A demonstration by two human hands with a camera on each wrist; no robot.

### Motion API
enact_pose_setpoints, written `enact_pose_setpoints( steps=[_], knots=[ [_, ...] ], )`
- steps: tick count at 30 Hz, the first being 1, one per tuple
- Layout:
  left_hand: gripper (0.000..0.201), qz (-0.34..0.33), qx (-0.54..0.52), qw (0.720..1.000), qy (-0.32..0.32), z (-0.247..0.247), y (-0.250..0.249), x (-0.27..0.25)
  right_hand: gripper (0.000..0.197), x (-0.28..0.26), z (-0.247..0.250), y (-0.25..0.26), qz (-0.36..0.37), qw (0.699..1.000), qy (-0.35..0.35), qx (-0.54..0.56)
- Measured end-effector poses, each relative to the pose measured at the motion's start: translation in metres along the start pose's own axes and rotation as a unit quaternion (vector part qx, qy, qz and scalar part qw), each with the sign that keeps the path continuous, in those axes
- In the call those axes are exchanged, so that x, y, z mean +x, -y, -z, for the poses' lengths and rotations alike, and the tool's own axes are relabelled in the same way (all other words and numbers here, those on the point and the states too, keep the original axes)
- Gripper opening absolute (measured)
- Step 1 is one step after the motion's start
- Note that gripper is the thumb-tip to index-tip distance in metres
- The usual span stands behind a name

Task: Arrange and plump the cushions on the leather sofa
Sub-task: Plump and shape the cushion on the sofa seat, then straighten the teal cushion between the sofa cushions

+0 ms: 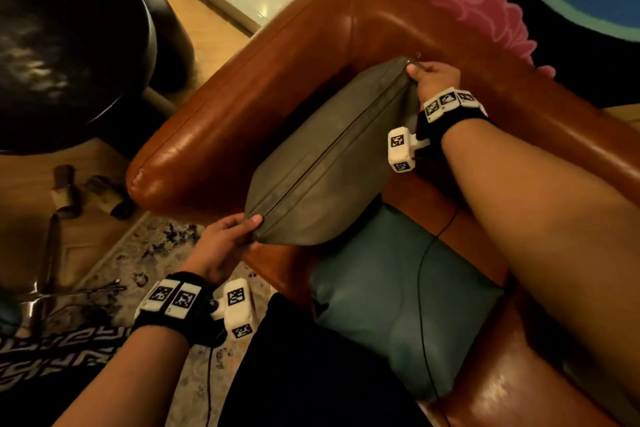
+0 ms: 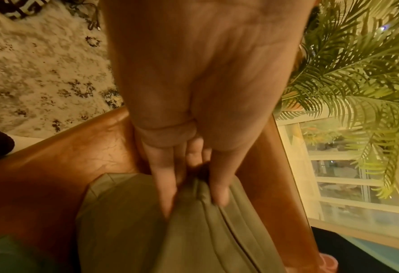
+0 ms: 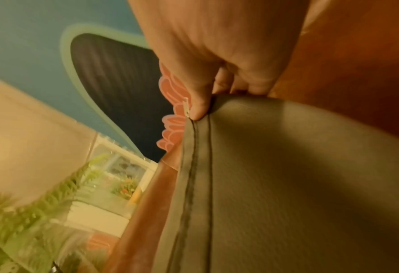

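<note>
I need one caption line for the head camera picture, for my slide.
Both hands, left hand and right hand, grip opposite corners of a grey cushion above the brown leather sofa, beside a teal cushion.

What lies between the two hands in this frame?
The grey-green cushion, its zipped edge running from the left hand to the right hand; each pinches a corner. The head view shows it.
</note>
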State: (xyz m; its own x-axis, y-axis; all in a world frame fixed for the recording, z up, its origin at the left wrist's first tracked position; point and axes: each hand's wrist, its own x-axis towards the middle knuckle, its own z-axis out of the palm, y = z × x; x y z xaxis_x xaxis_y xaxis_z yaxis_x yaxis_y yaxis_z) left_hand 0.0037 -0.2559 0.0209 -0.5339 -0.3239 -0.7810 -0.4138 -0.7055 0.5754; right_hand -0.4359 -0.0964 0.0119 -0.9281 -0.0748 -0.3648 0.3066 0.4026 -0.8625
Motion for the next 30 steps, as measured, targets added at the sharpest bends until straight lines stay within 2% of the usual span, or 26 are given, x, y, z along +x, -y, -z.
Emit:
enact_pose_setpoints(
  steps=[3, 4, 6, 8, 10, 13, 16, 17, 18, 19, 21, 22, 24, 25, 27, 28, 30],
  knots=[
    [0.032, -0.027, -0.037, 0.998, -0.037, -0.002, 0.004, 0.007, 0.061, -0.029, -0.01, -0.004, -0.009, 0.991, 0.045, -0.124],
    [0.036, -0.032, -0.06, 0.996, -0.056, 0.0, 0.008, 0.007, 0.066, -0.042, -0.008, -0.011, -0.006, 0.99, 0.041, -0.137],
    [0.038, -0.021, -0.082, 0.991, -0.106, 0.004, 0.016, 0.008, 0.066, -0.066, 0.009, -0.03, 0.01, 0.994, 0.022, -0.103],
    [0.039, 0.023, -0.006, 0.992, -0.127, 0.005, 0.026, 0.006, 0.061, -0.092, 0.038, -0.067, 0.008, 0.995, 0.022, -0.097],
    [0.036, 0.061, 0.098, 0.988, -0.106, -0.002, 0.042, 0.006, 0.057, -0.121, 0.077, -0.112, -0.016, 0.99, 0.031, -0.139],
    [0.03, 0.093, 0.238, 0.965, -0.065, -0.025, 0.069, 0.001, 0.049, -0.172, 0.144, -0.194, -0.101, 0.969, -0.001, -0.224],
    [0.009, 0.109, 0.409, 0.906, 0.023, -0.055, 0.098, -0.005, 0.052, -0.236, 0.198, -0.276, -0.239, 0.936, -0.091, -0.241],
    [0.013, 0.116, 0.432, 0.893, 0.042, -0.059, 0.108, -0.004, 0.059, -0.255, 0.205, -0.295, -0.278, 0.926, -0.104, -0.232],
    [0.023, 0.139, 0.425, 0.893, 0.05, -0.068, 0.115, -0.006, 0.066, -0.274, 0.207, -0.311, -0.309, 0.92, -0.102, -0.219],
    [0.032, 0.178, 0.394, 0.901, 0.048, -0.081, 0.124, -0.009, 0.074, -0.292, 0.208, -0.33, -0.339, 0.913, -0.104, -0.203],
    [0.054, 0.251, 0.355, 0.898, 0.062, -0.092, 0.139, -0.006, 0.097, -0.319, 0.201, -0.358, -0.403, 0.904, -0.087, -0.114],
    [0.054, 0.255, 0.349, 0.899, 0.076, -0.105, 0.139, -0.012, 0.106, -0.327, 0.197, -0.363, -0.415, 0.904, -0.071, -0.077],
    [0.045, 0.174, 0.4, 0.895, 0.093, -0.129, 0.128, -0.016, 0.104, -0.33, 0.199, -0.368, -0.413, 0.908, -0.052, -0.051],
    [0.044, 0.125, 0.445, 0.884, 0.068, -0.142, 0.118, -0.019, 0.099, -0.324, 0.206, -0.358, -0.403, 0.913, -0.047, -0.047],
    [0.065, 0.073, 0.473, 0.878, 0.017, -0.17, 0.093, -0.014, 0.092, -0.308, 0.229, -0.313, -0.39, 0.92, -0.029, -0.016],
    [0.071, 0.066, 0.438, 0.896, 0.031, -0.182, 0.079, -0.008, 0.08, -0.298, 0.244, -0.294, -0.378, 0.925, -0.038, 0.022],
    [0.06, 0.051, 0.326, 0.939, 0.093, -0.209, 0.059, 0.005, 0.052, -0.285, 0.274, -0.256, -0.344, 0.929, -0.061, 0.125]
  ],
)
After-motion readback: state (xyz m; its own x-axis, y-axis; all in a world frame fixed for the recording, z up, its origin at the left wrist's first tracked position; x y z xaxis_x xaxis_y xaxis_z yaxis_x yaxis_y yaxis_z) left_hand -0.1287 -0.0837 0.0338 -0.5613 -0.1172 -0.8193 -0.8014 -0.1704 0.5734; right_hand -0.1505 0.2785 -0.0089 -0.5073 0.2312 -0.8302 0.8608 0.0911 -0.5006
